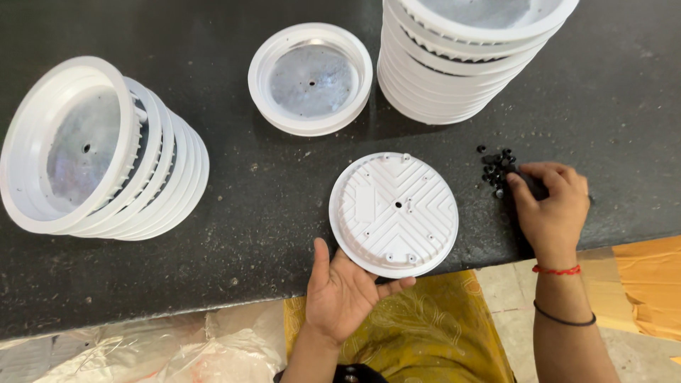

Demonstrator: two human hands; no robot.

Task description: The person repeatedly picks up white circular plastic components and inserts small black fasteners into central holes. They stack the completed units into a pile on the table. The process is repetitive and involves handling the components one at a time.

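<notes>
From the head view, the white round housing (394, 213) lies ribbed back up on the dark worktop (269, 191), right above your left hand (345, 291). Your left hand is palm up at the table edge, fingers loosely spread, with the thumb pointing up beside the rim and the fingertips tucked under the near edge of the housing; it supports the rim rather than clenching it. Your left forearm comes up from below, over the yellow cloth (433, 326).

The small pile of black screws (496, 167) sits just off the fingertips of your right hand (550, 206), up and to the left of them. Your right hand lies palm down, fingers curled and pinching into the pile; whether a screw is actually caught between them you cannot tell. A red thread and a dark band circle that wrist.
</notes>
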